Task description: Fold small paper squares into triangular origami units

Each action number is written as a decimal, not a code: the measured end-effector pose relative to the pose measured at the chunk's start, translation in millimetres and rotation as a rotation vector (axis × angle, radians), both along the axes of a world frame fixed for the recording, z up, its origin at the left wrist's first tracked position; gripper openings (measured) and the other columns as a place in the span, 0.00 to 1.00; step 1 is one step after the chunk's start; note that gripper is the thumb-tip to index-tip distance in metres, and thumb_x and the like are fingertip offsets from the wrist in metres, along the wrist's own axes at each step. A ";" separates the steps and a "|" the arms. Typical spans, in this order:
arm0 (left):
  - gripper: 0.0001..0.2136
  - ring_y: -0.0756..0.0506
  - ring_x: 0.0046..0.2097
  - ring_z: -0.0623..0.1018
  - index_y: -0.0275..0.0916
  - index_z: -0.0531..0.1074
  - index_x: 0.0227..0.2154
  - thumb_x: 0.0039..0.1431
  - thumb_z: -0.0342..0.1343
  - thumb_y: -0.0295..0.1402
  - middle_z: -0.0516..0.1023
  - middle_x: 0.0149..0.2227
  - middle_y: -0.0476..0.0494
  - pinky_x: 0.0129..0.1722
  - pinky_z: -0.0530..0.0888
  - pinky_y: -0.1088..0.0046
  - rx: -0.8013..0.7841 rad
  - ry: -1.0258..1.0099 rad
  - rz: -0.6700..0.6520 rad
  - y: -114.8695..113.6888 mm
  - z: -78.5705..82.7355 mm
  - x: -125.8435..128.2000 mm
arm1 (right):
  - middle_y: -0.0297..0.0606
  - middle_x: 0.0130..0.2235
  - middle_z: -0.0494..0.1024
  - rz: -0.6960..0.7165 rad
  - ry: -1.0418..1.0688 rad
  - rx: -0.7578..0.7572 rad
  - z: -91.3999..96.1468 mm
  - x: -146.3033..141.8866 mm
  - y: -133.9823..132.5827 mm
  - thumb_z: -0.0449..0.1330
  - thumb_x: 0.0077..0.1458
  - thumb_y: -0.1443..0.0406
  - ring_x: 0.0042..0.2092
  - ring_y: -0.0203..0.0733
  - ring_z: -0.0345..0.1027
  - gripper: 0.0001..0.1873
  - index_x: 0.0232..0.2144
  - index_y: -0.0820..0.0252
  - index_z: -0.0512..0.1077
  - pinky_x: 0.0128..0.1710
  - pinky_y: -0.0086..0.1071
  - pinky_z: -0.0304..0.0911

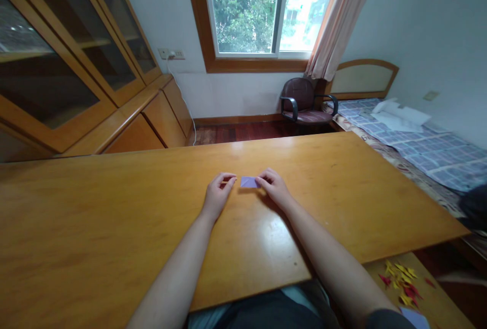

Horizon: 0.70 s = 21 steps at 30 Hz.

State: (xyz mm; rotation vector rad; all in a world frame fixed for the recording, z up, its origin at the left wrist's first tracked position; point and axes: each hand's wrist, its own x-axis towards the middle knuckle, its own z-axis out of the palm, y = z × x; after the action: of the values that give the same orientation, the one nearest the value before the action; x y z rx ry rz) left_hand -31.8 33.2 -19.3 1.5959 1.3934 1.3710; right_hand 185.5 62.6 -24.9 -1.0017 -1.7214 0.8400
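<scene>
A small piece of purple paper (248, 182), with a crease line showing across it, is held just above the table. My right hand (274, 187) pinches its right end between thumb and fingers. To the left of the paper is my left hand (219, 193), its thumb and forefinger curved toward each other with a narrow gap between them. A small space separates those fingertips from the paper's left edge, and I see nothing held in them.
Both forearms reach over a wide wooden table (114, 217). Below its right front edge, a lower wooden surface (441, 303) bears several yellow and red folded paper pieces (405, 281) and purple paper (414, 317). A chair (300, 98), bed (429, 151) and cabinet (133, 128) stand beyond.
</scene>
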 end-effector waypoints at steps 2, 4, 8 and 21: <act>0.09 0.46 0.43 0.77 0.40 0.75 0.39 0.61 0.56 0.38 0.77 0.40 0.44 0.41 0.75 0.70 0.050 0.053 -0.053 -2.8 3.9 1.8 | 0.34 0.28 0.71 0.003 -0.003 -0.002 0.3 0.1 0.1 0.60 0.59 0.61 0.32 0.38 0.65 0.13 0.24 0.60 0.73 0.34 0.31 0.58; 0.10 0.46 0.43 0.77 0.41 0.74 0.43 0.61 0.57 0.36 0.74 0.43 0.44 0.41 0.76 0.70 0.102 0.101 -0.127 -5.1 6.3 2.9 | 0.34 0.28 0.71 0.005 -0.002 -0.009 0.6 0.4 0.2 0.60 0.59 0.60 0.32 0.38 0.65 0.14 0.24 0.60 0.73 0.34 0.31 0.58; 0.18 0.45 0.47 0.75 0.45 0.71 0.51 0.58 0.61 0.34 0.70 0.51 0.42 0.43 0.77 0.68 0.186 0.191 -0.256 -6.1 3.9 3.7 | 0.34 0.28 0.71 0.030 0.012 -0.028 1.5 1.2 0.4 0.59 0.60 0.59 0.33 0.38 0.65 0.16 0.23 0.60 0.73 0.35 0.31 0.58; 0.15 0.44 0.48 0.73 0.44 0.71 0.50 0.60 0.59 0.35 0.72 0.47 0.42 0.44 0.76 0.67 0.164 0.278 -0.312 -6.0 2.8 4.8 | 0.34 0.28 0.71 0.088 0.000 -0.082 6.1 1.9 -1.9 0.59 0.59 0.59 0.33 0.38 0.66 0.15 0.24 0.59 0.73 0.35 0.32 0.59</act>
State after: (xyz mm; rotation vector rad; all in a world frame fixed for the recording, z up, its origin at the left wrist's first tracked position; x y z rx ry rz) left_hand -27.0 27.2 -16.4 2.0763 1.1389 1.1328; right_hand 187.3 60.7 -18.8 -0.9856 -1.7536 0.9738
